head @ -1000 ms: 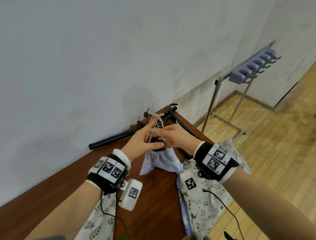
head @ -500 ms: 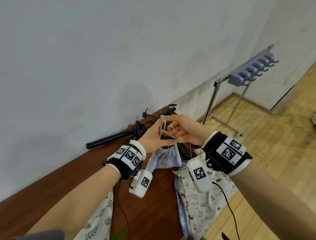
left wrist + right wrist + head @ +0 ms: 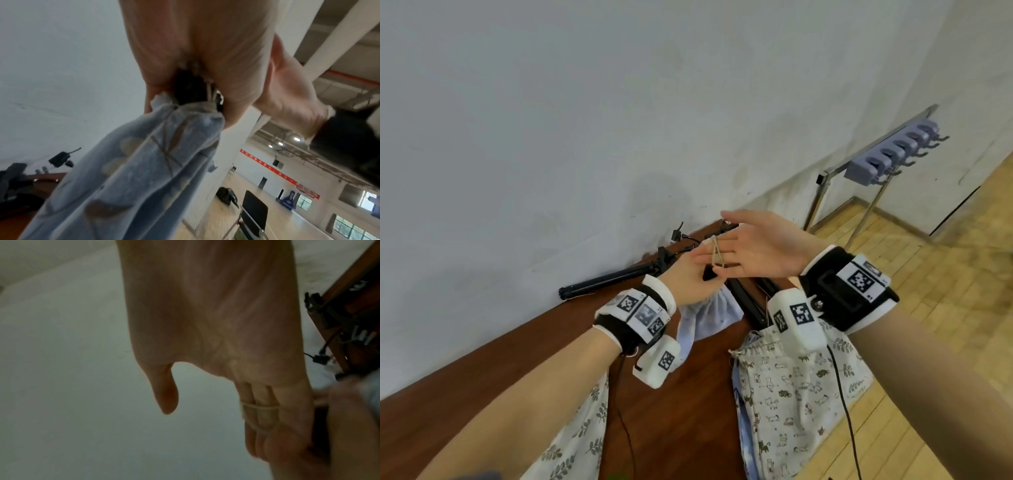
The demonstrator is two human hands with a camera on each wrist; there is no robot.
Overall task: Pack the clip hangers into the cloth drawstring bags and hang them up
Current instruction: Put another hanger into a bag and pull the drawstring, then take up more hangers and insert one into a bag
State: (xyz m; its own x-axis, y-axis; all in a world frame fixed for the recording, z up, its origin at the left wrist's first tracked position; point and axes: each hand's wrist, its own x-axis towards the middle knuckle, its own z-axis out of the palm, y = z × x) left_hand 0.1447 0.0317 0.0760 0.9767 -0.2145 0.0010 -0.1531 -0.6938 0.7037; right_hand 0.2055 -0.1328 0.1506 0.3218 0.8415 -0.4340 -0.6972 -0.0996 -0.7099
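Note:
My left hand [image 3: 697, 282] grips the gathered neck of a light blue drawstring bag [image 3: 709, 315], which hangs above the table. In the left wrist view the bag [image 3: 144, 170] is bunched tight under my curled fingers [image 3: 236, 100], and something black [image 3: 187, 87] pokes out of its mouth; I cannot tell what it is. My right hand [image 3: 756, 253] is held flat with straight fingers, and the beige drawstring loop [image 3: 717, 255] lies around them. The right wrist view shows the cord [image 3: 259, 408] across those fingers [image 3: 267, 402].
A black tripod [image 3: 613, 281] lies along the wall on the brown table [image 3: 688, 411]. A cat-print bag [image 3: 791, 394] lies at the table's right edge, a leaf-print bag [image 3: 578, 428] under my left forearm. A rack with purple hooks [image 3: 893, 157] stands on the wooden floor at right.
Both hands have lifted the blue bag off the table. My right hand went from pinching the cord to flat fingers through the loop.

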